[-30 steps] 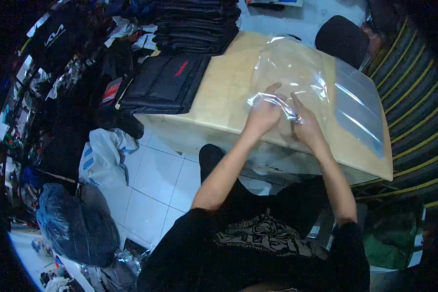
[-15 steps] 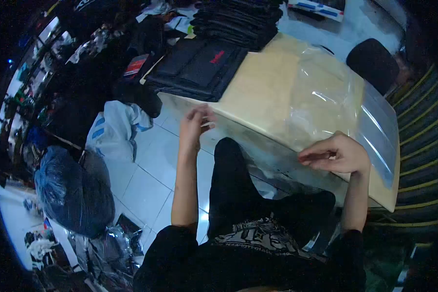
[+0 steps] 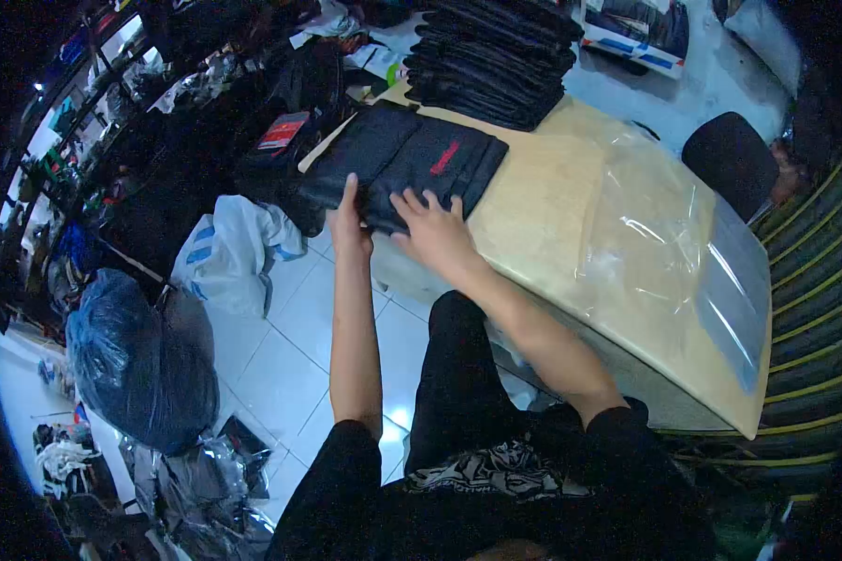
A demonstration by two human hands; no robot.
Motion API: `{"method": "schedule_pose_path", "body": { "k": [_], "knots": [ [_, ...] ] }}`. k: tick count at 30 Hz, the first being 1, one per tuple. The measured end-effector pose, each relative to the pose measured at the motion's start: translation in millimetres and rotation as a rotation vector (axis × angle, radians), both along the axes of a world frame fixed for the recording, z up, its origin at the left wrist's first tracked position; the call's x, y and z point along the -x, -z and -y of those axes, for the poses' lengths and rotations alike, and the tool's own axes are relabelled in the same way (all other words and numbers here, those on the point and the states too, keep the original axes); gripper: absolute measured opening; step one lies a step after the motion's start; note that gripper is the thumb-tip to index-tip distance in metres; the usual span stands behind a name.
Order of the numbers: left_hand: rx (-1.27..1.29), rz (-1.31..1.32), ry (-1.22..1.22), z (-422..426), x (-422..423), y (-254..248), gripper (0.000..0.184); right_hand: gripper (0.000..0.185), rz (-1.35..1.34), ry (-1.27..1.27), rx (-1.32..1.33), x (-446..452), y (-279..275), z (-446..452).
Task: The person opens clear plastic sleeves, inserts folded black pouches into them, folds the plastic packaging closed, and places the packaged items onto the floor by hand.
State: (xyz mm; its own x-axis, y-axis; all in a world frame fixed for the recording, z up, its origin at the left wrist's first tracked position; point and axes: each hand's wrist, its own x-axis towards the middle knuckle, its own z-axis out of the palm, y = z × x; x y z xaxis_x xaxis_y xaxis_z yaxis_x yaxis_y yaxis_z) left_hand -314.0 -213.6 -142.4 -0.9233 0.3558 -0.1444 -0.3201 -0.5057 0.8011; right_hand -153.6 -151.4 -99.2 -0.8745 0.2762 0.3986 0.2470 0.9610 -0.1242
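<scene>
A flat black fabric bag [image 3: 398, 154] with a small red logo lies at the left end of the table. My left hand [image 3: 350, 227] is at its near edge, thumb up over the top face and the other fingers mostly out of sight below, so it looks closed on that edge. My right hand [image 3: 432, 234] rests beside it with fingers spread over the bag's near side. Behind the bag stands a tall stack of similar flat black pieces [image 3: 491, 65].
Clear plastic sheets [image 3: 650, 224] cover the right part of the cream tabletop [image 3: 533, 201]. A dark stool seat [image 3: 730, 161] stands beyond it. On the tiled floor to the left are a white plastic bag [image 3: 239, 257] and a filled dark plastic sack [image 3: 140, 365].
My right hand has swung left from the table's right front to the black bag. My left hand has moved onto the bag's near edge. The view has shifted slightly.
</scene>
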Motion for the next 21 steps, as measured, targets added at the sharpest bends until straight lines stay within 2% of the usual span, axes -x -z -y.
{"method": "schedule_pose_path", "body": {
  "k": [1,2,3,4,5,7,9,10,11,13,16,19,21],
  "knots": [
    [-0.108,-0.038,-0.029,1.6,-6.3,-5.0,0.037,0.058,0.048,-0.042,-0.007,-12.0,-6.5,11.8],
    [-0.068,-0.012,-0.068,10.6,-12.9,-8.5,0.034,0.056,0.013,-0.095,0.007,-20.1,-1.9,18.1],
    [-0.084,-0.059,-0.028,20.2,-4.0,11.8,0.039,0.054,-0.021,-0.151,0.022,-26.0,1.0,20.4],
    [-0.082,-0.15,-0.036,35.1,-12.4,9.6,0.043,0.051,0.015,-0.21,0.205,-31.8,-19.2,17.9],
    [-0.084,-0.243,-0.048,53.3,-24.2,2.4,0.047,0.05,0.088,-0.015,0.448,-34.6,-45.8,15.3],
    [0.031,-0.22,0.034,104.1,-34.5,-2.4,0.061,0.061,-0.243,0.098,0.6,-40.7,-70.6,-6.4],
    [0.02,-0.353,0.063,143.4,-50.2,-0.7,0.072,0.075,-0.449,0.201,0.51,-31.2,-55.1,-28.0],
    [-0.065,-0.371,0.102,157.7,-47.3,15.0,0.077,0.092,-0.299,0.16,0.767,-32.0,-53.8,-29.9],
    [-0.031,-0.387,0.116,169.6,-46.0,31.2,0.08,0.092,-0.213,-0.158,1.214,-23.9,-37.3,-38.9],
    [0.032,-0.408,0.149,183.2,-56.7,40.1,0.084,0.08,-0.244,-0.368,1.62,-30.1,-25.6,-26.8],
    [0.098,-0.357,0.196,185.7,-64.0,50.1,0.088,0.07,-0.596,-0.359,1.828,-53.4,-13.1,-6.2],
    [0.056,-0.362,0.247,172.5,-76.6,42.0,0.081,0.064,-0.481,-0.264,1.739,-80.3,-12.7,0.3],
    [0.017,-0.376,0.312,168.9,-80.7,42.0,0.074,0.065,-0.473,-0.304,1.792,-94.3,-8.1,-5.9]
  ]
}}
